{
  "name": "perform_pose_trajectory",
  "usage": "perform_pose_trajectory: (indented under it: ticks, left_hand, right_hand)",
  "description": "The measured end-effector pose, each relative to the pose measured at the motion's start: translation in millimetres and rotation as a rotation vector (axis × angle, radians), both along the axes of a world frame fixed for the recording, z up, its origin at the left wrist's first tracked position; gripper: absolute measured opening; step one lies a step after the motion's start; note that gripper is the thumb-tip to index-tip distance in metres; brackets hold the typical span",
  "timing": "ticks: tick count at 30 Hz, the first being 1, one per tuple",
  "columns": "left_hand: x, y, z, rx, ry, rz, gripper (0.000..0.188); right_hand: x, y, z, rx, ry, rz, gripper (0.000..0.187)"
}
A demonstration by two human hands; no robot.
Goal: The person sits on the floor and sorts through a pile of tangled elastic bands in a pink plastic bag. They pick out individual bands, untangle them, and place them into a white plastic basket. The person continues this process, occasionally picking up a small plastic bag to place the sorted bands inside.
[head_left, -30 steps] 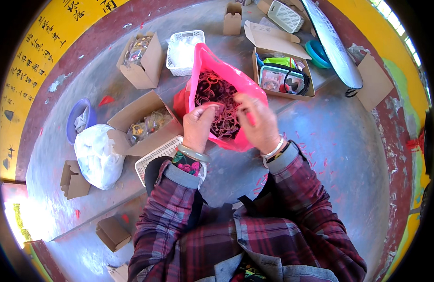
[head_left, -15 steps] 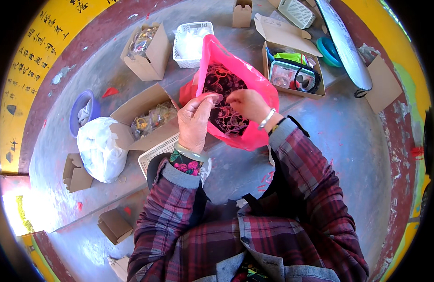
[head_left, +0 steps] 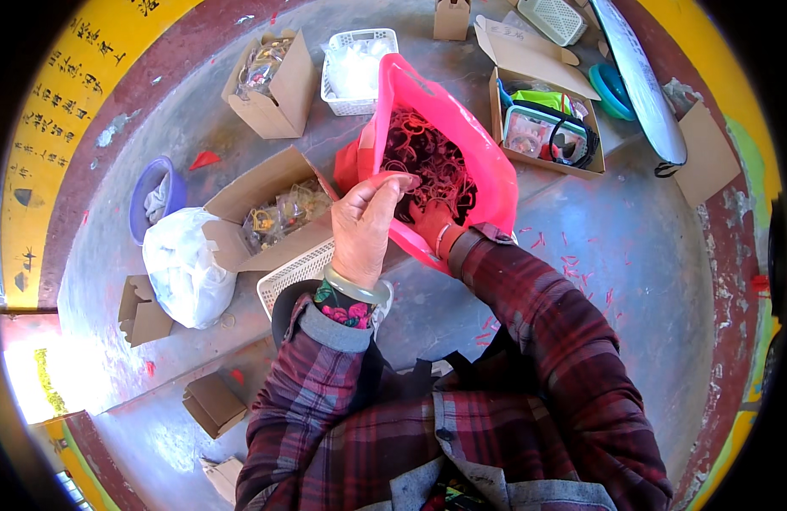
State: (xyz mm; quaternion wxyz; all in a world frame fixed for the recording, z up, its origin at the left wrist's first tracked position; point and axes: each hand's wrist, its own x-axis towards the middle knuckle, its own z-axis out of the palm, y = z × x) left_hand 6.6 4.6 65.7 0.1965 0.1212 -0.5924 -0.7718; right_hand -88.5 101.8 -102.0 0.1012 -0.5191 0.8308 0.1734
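Note:
A bright pink plastic bag (head_left: 496, 183) stands open in front of me, filled with many thin, ring-like loops (head_left: 423, 140) in dark and reddish tones. My right hand (head_left: 434, 223) reaches into the near side of the bag, its fingers down among the loops and mostly hidden. At the bag's left edge I hold up my left hand (head_left: 365, 226), thumb and forefinger pinched together. Whatever sits between those fingertips is too small to make out. A pale bangle (head_left: 357, 287) circles my left wrist.
Left of the bag lies an open cardboard box (head_left: 283, 247) of small bagged items, beside a white plastic bag (head_left: 186, 268) and a purple basin (head_left: 155, 200). A white basket (head_left: 295, 274) is near my left wrist. Beyond are a filled carton (head_left: 283, 98), white basket (head_left: 353, 106) and open box (head_left: 551, 162).
My right hand has moved from above the loops down into the bag. My left hand stays pinched at the bag's left side. The whole view has shifted slightly.

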Motion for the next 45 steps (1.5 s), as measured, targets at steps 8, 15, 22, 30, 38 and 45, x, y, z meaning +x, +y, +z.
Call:
perform_pose_trajectory:
  ticks: [8, 15, 22, 30, 38, 45]
  left_hand:
    - [3, -5, -2, 0.016, -0.012, 0.007, 0.021]
    - [2, -5, -6, 0.021, 0.002, 0.008, 0.018]
    - [0, -9, -12, -0.03, -0.007, 0.015, 0.018]
    - [-4, -10, -10, 0.001, 0.011, 0.028, 0.019]
    - [1, -13, -13, 0.016, 0.04, 0.035, 0.019]
    - [-1, -13, -10, 0.028, 0.028, 0.049, 0.02]
  right_hand:
    - [-38, 10, -6, -0.447, -0.045, -0.138, 0.022]
    - [-100, 23, 18, -0.742, -0.17, -0.586, 0.025]
    - [-104, 24, 38, -1.128, -1.24, -0.933, 0.041]
    - [-126, 45, 11, -0.749, -0.595, -0.737, 0.047]
    - [-111, 30, 40, -0.718, -0.517, -0.73, 0.031]
    - [-88, 8, 14, -1.077, -0.281, -0.404, 0.04]
